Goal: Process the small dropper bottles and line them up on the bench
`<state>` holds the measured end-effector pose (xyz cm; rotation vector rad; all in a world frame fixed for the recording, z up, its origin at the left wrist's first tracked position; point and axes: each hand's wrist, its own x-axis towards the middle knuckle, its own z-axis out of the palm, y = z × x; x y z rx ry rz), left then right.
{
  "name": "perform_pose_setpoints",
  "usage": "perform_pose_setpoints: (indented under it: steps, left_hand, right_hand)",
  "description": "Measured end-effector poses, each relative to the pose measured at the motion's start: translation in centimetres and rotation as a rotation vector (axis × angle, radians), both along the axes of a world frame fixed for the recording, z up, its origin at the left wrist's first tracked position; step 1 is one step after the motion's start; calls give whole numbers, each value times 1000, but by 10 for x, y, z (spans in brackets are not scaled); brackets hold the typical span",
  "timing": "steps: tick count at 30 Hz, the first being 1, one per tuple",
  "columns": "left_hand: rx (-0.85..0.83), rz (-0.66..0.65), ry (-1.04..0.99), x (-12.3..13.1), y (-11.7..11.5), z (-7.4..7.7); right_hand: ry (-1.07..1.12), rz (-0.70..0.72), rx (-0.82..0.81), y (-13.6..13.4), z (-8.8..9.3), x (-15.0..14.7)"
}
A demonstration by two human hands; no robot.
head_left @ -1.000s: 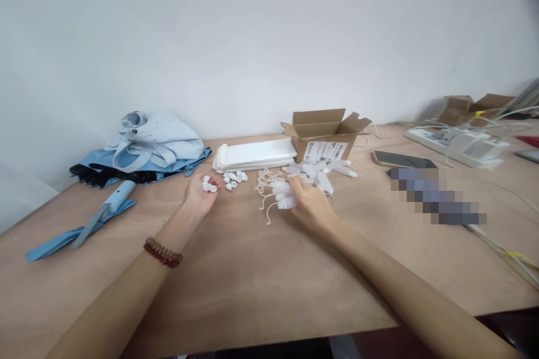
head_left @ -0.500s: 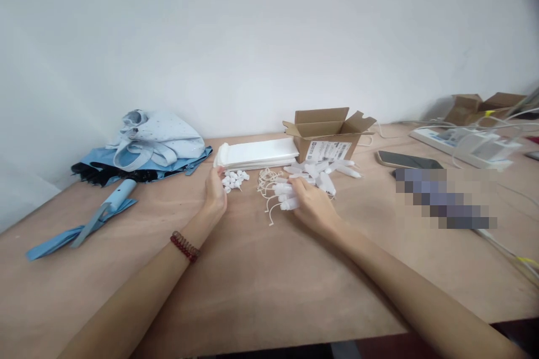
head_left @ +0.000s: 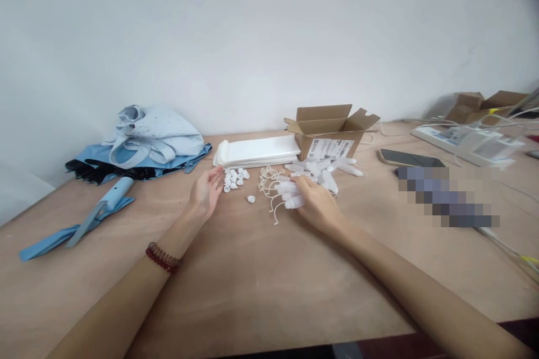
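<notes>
My left hand (head_left: 205, 193) lies palm up on the wooden table (head_left: 261, 280), fingers loosely spread and empty, just left of a cluster of several small white caps (head_left: 234, 178). One cap (head_left: 251, 199) lies apart, between my hands. My right hand (head_left: 316, 204) is closed around a few small translucent plastic bottles (head_left: 289, 193), with more bottles (head_left: 328, 171) in a pile behind it. White strings (head_left: 269, 185) lie tangled beside that hand. A red beaded bracelet (head_left: 163, 257) sits on my left wrist.
An open cardboard box (head_left: 330, 132) and a stack of white pouches (head_left: 256, 152) stand at the back. A folded blue umbrella and cloth (head_left: 145, 143) lie at the left, its blue sleeve (head_left: 80, 223) nearer. A phone (head_left: 404, 157), cables and a power strip (head_left: 467, 140) are at the right.
My left hand tipped the small caps out onto the pile, then drew back and opened palm up, empty. One cap now lies loose between the hands. My right hand stayed put.
</notes>
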<state>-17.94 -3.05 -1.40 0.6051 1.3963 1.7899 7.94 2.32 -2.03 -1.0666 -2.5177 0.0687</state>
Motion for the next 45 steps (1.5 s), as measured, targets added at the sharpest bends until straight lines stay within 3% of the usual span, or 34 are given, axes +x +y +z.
perform_pose_setpoints:
  steps: [6,12,15,21,25,30,35,37,39,42,45]
  left_hand:
    - [-90,-45,176,-12,0,-3]
    - [-105,-273,426,-34,-3,-6]
    - [-152,-344,524,-38,-11,3]
    - [-301,-279,852,-35,-24,26]
    - [-332,-290,870,-36,-17,16]
    - [-205,-301,812,-36,-9,0]
    - [-244,-252,875,-36,-11,3]
    - [-227,-171,940,-29,-14,10]
    - [-186,-169,960,-14,-17,18]
    - [-110,-439,882,23,-26,23]
    - [-50,-647,1084,60,-33,15]
  right_hand:
    - [34,-13,-13,-1,2,1]
    - [50,-14,-29,-3,4,1]
    - [52,-5,-45,-4,6,1]
    - [68,-1,-39,-3,5,1]
    - [53,2,-40,-1,2,0]
    - [42,16,-37,-1,-2,-1]
    - [69,54,-17,-1,-3,0]
    - [76,71,-1,-1,-3,0]
    - [76,84,31,-3,-1,-1]
    - [66,106,100,-5,2,-2]
    - [43,162,172,-8,4,-4]
